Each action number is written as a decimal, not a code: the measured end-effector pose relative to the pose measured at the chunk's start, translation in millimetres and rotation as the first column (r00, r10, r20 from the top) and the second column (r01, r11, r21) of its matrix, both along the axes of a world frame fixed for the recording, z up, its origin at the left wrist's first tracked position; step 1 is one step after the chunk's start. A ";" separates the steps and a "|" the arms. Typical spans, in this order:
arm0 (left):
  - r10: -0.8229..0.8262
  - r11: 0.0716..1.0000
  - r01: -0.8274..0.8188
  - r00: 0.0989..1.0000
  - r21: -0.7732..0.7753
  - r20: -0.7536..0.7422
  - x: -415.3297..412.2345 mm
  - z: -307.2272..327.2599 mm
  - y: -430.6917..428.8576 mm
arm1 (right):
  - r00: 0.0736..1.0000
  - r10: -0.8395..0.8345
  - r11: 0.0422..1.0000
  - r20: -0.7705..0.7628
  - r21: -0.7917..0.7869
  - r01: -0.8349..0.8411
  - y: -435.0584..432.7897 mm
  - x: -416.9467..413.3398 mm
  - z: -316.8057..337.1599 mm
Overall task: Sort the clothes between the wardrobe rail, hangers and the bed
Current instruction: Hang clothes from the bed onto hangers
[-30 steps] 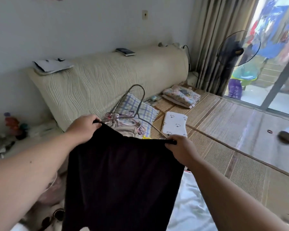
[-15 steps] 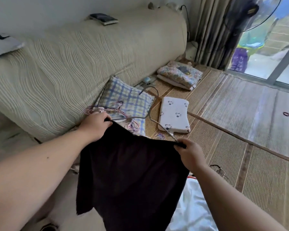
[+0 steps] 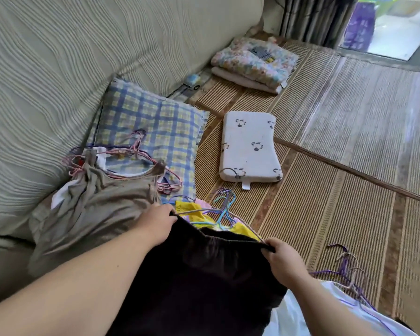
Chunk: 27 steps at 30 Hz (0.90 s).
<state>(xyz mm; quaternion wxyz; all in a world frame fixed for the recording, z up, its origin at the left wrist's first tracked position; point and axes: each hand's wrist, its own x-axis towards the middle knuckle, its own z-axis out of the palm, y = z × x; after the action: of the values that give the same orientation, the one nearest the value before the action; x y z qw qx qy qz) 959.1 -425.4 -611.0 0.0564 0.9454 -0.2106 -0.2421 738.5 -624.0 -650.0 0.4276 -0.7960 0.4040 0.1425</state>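
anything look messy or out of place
Hangers lie in loose tangles: purple hangers on the mat, blue hangers over a yellow garment, pink hangers on the checked pillow, tangled with a crumpled grey top.

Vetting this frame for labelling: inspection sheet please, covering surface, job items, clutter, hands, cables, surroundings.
Surface: woven mat, bare on its right part.
Job's things: black garment held up by its top edge; grey top lying with pink hangers partly over the checked pillow; yellow garment with blue hangers; purple hangers on the mat.
Clutter: small white pillow; folded floral blanket.
Hands: left hand and right hand, fingers curled on the black garment's edge.
Cables: nothing seen.
Surroundings: ribbed beige cover on the left; curtain at the back.
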 end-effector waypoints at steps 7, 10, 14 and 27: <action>-0.065 0.991 0.069 0.997 0.113 -0.040 21.3 -70.1 -21.3 | 0.996 0.025 1.000 -0.088 0.006 -0.025 0.4 33.8 -69.0; -0.075 0.984 0.085 0.995 0.158 -0.065 12.5 -82.5 -24.5 | 0.979 0.068 0.997 -0.190 -0.011 -0.071 9.4 40.4 -79.9; -0.065 0.982 0.083 0.992 0.172 -0.107 -8.2 -73.2 -20.1 | 0.967 0.130 0.982 -0.220 -0.105 -0.156 16.3 35.7 -65.4; -0.357 0.934 0.356 0.934 -0.031 -0.026 -158.5 82.1 11.1 | 0.953 0.297 0.842 -0.051 -0.457 -0.287 74.0 -80.8 88.2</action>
<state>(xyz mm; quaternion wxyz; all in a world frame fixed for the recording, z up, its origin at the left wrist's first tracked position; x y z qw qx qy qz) 800.6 -414.3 -529.0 0.0268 0.8869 -0.3806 -0.2604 657.7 -550.0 -561.8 0.2049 -0.9280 0.2955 0.0975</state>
